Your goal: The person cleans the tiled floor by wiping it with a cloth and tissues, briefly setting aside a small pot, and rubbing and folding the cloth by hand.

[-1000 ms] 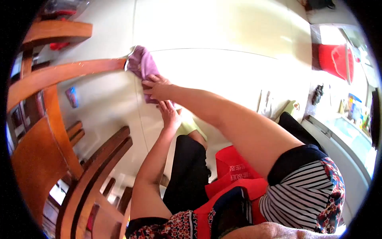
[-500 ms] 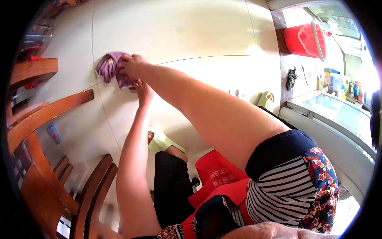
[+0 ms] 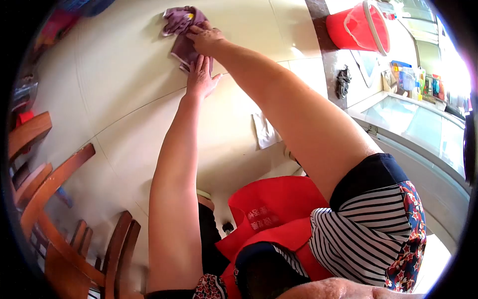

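A crumpled purple cloth (image 3: 185, 49) with a small yellow patch lies on the pale tiled floor at the top of the view. My right hand (image 3: 205, 40) presses down on its right side, fingers spread over the fabric. Just below, my left hand (image 3: 200, 79) lies with fingers stretched out and thumb apart, its fingertips at the cloth's lower edge. Part of the fabric is hidden under both hands.
Wooden chairs (image 3: 57, 184) stand at the left. A red bucket (image 3: 351, 30) is at the upper right, near a dark crumpled rag (image 3: 343, 82) and a glass-topped cabinet (image 3: 413, 117). A white sheet (image 3: 265, 130) lies on the floor by my right arm.
Both hands and the purple cloth have moved up and right in view, across the floor. My left fingers are straighter. The camera view has shifted, and the white sheet now shows.
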Demonstrator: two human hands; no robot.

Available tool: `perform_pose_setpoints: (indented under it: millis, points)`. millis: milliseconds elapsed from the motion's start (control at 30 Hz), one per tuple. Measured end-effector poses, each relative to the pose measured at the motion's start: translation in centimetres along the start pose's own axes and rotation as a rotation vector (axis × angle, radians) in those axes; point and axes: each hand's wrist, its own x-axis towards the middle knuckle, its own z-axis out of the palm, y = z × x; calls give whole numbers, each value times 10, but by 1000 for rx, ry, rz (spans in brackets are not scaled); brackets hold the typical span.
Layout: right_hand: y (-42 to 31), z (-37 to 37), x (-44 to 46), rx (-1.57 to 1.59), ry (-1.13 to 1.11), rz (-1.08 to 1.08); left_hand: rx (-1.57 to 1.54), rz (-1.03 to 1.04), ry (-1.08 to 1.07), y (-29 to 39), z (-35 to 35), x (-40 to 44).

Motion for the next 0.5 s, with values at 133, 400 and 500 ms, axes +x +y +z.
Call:
perform_pose_setpoints:
  millis: [133,400,500]
  points:
    - [72,11,-35,53,19,148,-3,58,-71,46,18,25]
    - [187,18,-151,74,63,324,104,174,-261,138,52,61]
    - [227,42,-197,82,210,179,202,261,-256,152,72,66]
